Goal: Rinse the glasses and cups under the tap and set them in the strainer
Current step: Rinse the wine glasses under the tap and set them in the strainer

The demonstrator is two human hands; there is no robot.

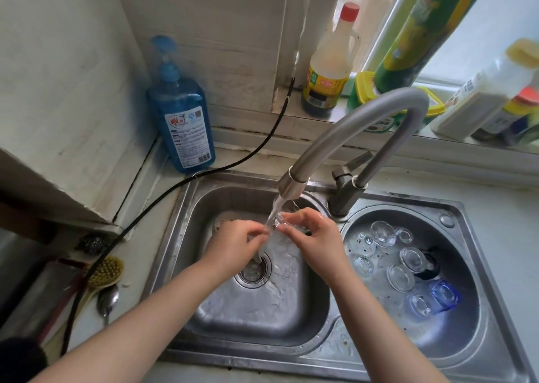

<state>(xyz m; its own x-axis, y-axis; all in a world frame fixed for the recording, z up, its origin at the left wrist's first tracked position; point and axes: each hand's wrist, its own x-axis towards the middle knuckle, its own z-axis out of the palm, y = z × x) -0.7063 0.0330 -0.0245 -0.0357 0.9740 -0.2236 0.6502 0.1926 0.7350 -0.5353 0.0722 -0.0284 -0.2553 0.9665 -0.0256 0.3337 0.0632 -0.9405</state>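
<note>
- Grip: left hand [237, 244] and right hand [313, 238] both pinch one small clear glass [275, 225] between curled fingertips; it is held directly in the stream, over the left basin of the sink [186, 207].
- Glass, attitude: too blurred by running water to tell which way its mouth faces or how its long axis lies.
- Tap [294, 184]: spout ends just above the hands; water runs down past them toward the drain [253, 270].
- Strainer [466, 272]: round perforated bowl in the right basin, lying to the right of the grip and lower than the held glass.
- Rinsed glasses [401, 277]: several clear ones and one blue cup [443, 295] sit in the strainer, apparently upside down; bare patches show near its front wall.
- Governing relation: right hand is nearer the strainer, so the transfer likely falls to it, travelling rightward over the divider between basins.
- Surroundings: blue soap bottle [182, 120] at the back corner; brush [102, 273] and spoon [107, 299] on the counter, left.
</note>
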